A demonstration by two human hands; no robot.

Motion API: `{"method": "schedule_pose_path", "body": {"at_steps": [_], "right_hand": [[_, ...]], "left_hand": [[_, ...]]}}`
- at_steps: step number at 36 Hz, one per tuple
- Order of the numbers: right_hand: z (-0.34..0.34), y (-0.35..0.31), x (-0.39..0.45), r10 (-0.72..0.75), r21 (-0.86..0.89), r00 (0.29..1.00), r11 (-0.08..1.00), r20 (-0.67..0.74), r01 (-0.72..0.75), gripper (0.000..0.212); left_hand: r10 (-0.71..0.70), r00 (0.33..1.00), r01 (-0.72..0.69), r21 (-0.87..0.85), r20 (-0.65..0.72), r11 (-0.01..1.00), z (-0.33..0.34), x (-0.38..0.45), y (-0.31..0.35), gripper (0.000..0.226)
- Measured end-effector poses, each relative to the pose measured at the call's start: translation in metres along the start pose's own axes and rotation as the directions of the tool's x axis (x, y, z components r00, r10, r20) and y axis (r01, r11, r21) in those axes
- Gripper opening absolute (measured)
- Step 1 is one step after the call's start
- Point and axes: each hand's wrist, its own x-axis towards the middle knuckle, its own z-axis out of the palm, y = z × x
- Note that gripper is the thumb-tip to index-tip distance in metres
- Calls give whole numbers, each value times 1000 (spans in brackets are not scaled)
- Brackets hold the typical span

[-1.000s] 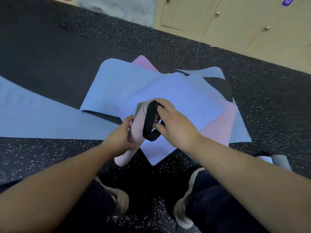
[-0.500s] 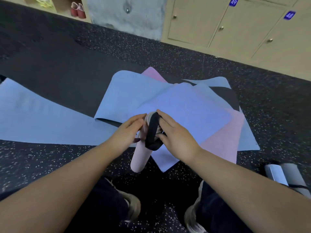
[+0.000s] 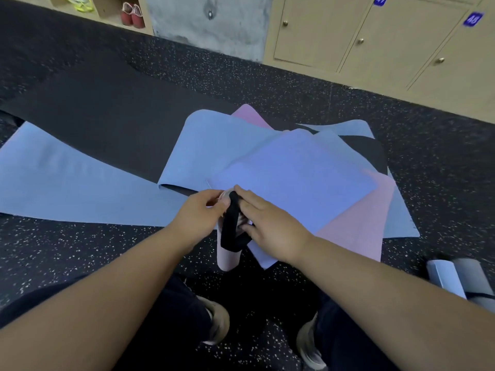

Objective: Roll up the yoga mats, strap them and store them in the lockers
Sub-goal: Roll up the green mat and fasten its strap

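Observation:
A rolled pale pink mat [image 3: 227,259] stands on end in front of me, tilted a little. A black strap [image 3: 232,226] loops round its upper part. My left hand [image 3: 199,214] grips the roll near its top from the left. My right hand [image 3: 267,223] holds the strap from the right, fingers over the loop. Behind them several unrolled blue mats [image 3: 289,172] and a pink mat [image 3: 356,231] lie overlapped on the floor. Beige lockers [image 3: 375,36] line the far wall, doors closed.
A long blue mat [image 3: 67,188] stretches left across the speckled black floor [image 3: 80,253]. A strapped rolled grey-blue mat [image 3: 460,279] lies at the right edge. A dark mat [image 3: 93,111] lies farther back. My feet are below the roll. Shoe shelves [image 3: 112,12] stand at the far left.
The pink roll has been tipped more upright. Both hands have closed in near its top, with the strap drawn closer round it. My view has lifted, showing more of the lockers.

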Motion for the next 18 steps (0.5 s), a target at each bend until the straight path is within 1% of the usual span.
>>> {"method": "schedule_pose_path", "body": {"at_steps": [2, 4, 6, 9, 12, 15, 18], "right_hand": [[-8, -1, -2, 25, 45, 1000, 999, 13, -26, 52], [-17, -3, -5, 50, 138, 999, 989, -12, -48, 43], [-23, -2, -6, 92, 184, 995, 979, -47, -82, 41], [-22, -2, -3, 123, 223, 987, 970, -99, -99, 53], [-18, -3, 4, 131, 226, 985, 969, -109, -104, 61], [-21, -2, 9, 145, 242, 984, 963, -100, -118, 64], [-24, 0, 12, 163, 245, 982, 960, -93, -136, 62]], "left_hand": [[11, 999, -10, 18, -37, 1000, 6, -1, 1, 18], [12, 999, -12, 6, -48, 1000, 9, -3, 2, 19], [30, 999, -30, 16, -36, 999, 8, -3, 3, 21], [55, 998, -53, 49, -40, 997, 5, 3, 3, 23], [69, 997, -69, 18, -16, 997, 4, 5, 4, 26], [85, 996, -85, 16, 22, 996, 4, 6, 4, 30], [51, 999, -51, 16, 3, 999, 3, 8, 4, 23]]}}
